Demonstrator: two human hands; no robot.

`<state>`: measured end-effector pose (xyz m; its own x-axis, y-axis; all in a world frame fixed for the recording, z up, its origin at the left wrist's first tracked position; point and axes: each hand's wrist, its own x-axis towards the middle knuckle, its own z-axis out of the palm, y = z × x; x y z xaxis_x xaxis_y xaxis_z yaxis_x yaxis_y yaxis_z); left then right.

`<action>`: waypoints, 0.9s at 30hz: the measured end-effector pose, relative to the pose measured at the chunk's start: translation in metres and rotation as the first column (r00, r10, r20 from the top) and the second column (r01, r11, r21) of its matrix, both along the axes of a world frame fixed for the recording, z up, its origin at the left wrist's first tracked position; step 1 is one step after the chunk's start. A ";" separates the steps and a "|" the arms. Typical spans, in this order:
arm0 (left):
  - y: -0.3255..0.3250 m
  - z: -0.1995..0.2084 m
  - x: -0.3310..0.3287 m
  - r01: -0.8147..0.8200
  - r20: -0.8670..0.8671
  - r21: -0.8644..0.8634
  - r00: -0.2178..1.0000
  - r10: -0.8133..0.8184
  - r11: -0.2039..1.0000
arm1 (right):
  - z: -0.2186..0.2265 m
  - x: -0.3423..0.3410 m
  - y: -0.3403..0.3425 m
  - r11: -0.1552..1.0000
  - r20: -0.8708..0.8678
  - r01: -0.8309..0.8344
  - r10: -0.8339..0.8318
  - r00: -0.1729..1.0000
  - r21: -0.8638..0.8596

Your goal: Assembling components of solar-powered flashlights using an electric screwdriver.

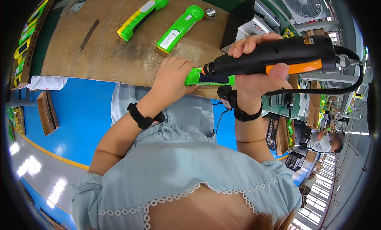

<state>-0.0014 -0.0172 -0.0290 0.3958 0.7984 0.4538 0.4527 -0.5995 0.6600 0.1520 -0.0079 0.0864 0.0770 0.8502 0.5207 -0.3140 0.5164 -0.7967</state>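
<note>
- Power screwdriver (254,63), two o'clock: matt black plastic; its lever (295,67), smooth orange plastic.
- Casing (192,78), twelve o'clock: smooth, glossy green plastic.
- Green torch (180,29), twelve o'clock: smooth plastic; the reflector (210,13) beside its head, shiny and metallic.
- Worktop (105,57), ten o'clock: scuffed brown cardboard-like surface.
- Floor (81,113), nine o'clock: glossy blue.
- Dress (170,162), six o'clock: matt cloth.

Cardboard-topped bench (107,51) | yellow-green device (143,16) | green device (181,28) | dark strip (89,34) | black-and-silver box (243,21), apparently resting on it

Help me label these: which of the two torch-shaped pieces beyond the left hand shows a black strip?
The left piece: the strip runs along its yellow side. The right piece looks mainly green, with no strip showing.
</note>
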 end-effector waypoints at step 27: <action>0.004 0.000 0.000 -0.007 0.001 -0.006 1.000 0.007 1.000 | -0.009 -0.003 0.016 0.999 -0.021 -0.042 0.042 0.999 -0.005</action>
<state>-0.0016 -0.0128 -0.0291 0.3900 0.8038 0.4492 0.4561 -0.5925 0.6641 0.1493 0.0083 0.0775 0.0518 0.8556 0.5150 -0.3518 0.4983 -0.7925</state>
